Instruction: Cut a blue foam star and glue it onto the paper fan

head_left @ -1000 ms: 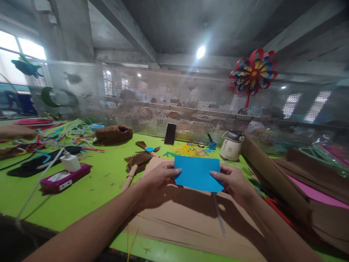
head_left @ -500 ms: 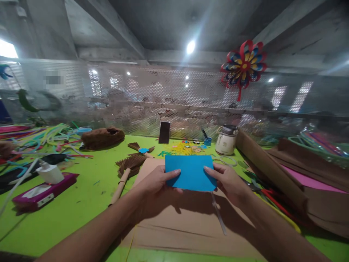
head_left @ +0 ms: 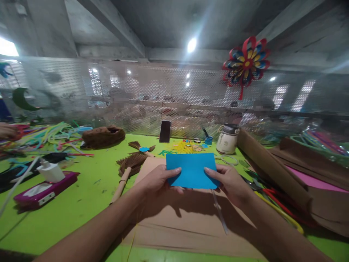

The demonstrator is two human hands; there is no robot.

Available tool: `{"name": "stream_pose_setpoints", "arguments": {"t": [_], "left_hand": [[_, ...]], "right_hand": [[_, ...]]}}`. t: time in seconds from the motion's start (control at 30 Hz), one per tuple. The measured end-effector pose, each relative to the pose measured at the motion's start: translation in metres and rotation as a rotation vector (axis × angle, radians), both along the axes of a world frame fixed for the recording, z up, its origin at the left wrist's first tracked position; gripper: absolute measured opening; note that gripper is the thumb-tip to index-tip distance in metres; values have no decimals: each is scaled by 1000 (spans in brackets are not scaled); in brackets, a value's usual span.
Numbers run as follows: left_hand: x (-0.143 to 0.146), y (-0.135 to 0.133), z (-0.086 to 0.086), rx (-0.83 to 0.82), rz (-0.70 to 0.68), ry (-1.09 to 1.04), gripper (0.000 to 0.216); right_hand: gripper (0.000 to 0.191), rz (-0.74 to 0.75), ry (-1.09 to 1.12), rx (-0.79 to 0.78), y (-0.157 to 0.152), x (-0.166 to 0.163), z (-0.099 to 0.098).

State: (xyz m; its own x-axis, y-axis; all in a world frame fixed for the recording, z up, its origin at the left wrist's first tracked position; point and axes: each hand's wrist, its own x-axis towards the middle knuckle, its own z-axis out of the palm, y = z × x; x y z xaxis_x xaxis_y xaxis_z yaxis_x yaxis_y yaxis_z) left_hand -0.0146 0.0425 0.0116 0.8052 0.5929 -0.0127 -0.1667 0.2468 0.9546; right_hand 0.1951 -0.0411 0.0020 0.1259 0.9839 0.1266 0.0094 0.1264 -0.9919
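I hold a blue sheet of paper (head_left: 191, 170) up in front of me with both hands, above a brown cardboard sheet (head_left: 188, 218) that lies on the green table (head_left: 68, 207). My left hand (head_left: 159, 180) pinches the paper's left lower edge, thumb on top. My right hand (head_left: 229, 182) pinches its right lower edge the same way. A thin grey strip (head_left: 220, 214) lies on the cardboard under my right hand.
Brown paper brooms (head_left: 131, 163) lie left of the cardboard. A pink phone with a white charger (head_left: 45, 183) is at the left, with pipe cleaners (head_left: 51, 134) behind. Rolled brown sheets (head_left: 272, 167) and scissors (head_left: 259, 185) lie right. A white kettle (head_left: 227, 139) and a phone (head_left: 165, 131) stand by the mesh wall.
The view has swung a little to the right and steadied. My hands keep the same grip on the blue paper, which has tilted slightly flatter.
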Motion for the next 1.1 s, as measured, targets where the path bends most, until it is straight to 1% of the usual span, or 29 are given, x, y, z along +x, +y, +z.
{"name": "stream_pose_setpoints", "arguments": {"t": [0.13,0.3,0.4,0.5,0.6,0.73,0.83,0.97,1.1], "left_hand": [[-1,0,-1,16,25,11,43],[-2,1,-9,21,-37,7,49],[-2,1,-12,5,-70,-6,50],[-2,0,-9,2,-108,-13,48],[-2,-2,-3,12,-143,-18,46],[-5,-5,4,22,-200,13,47],[-6,-6,5,27,-224,9,45],[-7,-6,3,11,-258,-32,37],[-6,-6,3,-17,-255,-63,39]], "right_hand": [[27,34,42,-29,-1,0,2],[26,72,96,-55,-4,-6,6],[29,71,126,-53,-6,-9,8],[31,48,153,-68,-6,-10,8],[30,29,180,-90,-6,-10,8],[30,40,219,-97,-8,-10,9],[28,38,236,-92,-9,-10,10],[29,31,233,-97,-10,-9,13],[32,47,234,-88,-12,-9,17]]}}
